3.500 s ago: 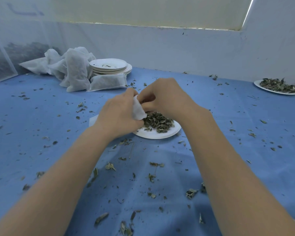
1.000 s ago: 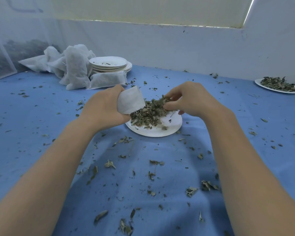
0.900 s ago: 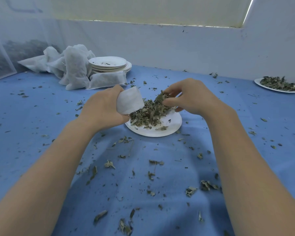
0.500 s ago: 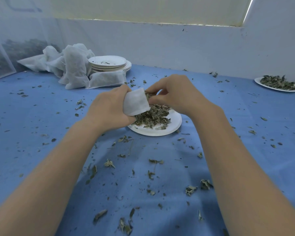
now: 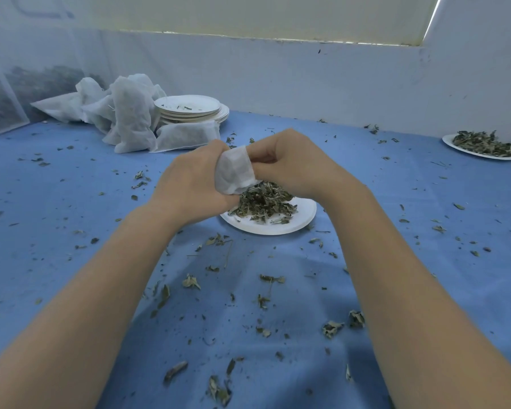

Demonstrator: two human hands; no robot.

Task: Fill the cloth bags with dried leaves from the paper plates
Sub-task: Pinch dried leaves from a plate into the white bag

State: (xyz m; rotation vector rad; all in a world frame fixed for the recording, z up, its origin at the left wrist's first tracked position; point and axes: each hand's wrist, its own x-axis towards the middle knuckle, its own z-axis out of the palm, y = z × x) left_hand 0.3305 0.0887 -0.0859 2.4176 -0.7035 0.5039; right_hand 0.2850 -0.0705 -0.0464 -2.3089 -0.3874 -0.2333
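Flanking scattered leaves (image 5: 272,278): filled bags (image 5: 186,135), stacked plates (image 5: 189,109).

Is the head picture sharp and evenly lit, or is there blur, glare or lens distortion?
Head view: soft, even light, no glare; the cloth bag and plate of leaves are fairly sharp; a faint shadow lies on the blue cloth between the forearms; wide-angle distortion stretches the forearms; bright slit at top right.

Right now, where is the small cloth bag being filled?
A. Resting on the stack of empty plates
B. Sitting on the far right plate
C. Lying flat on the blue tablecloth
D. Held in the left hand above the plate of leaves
D: the left hand grips the small cloth bag above the plate of leaves, with the right hand at its mouth.
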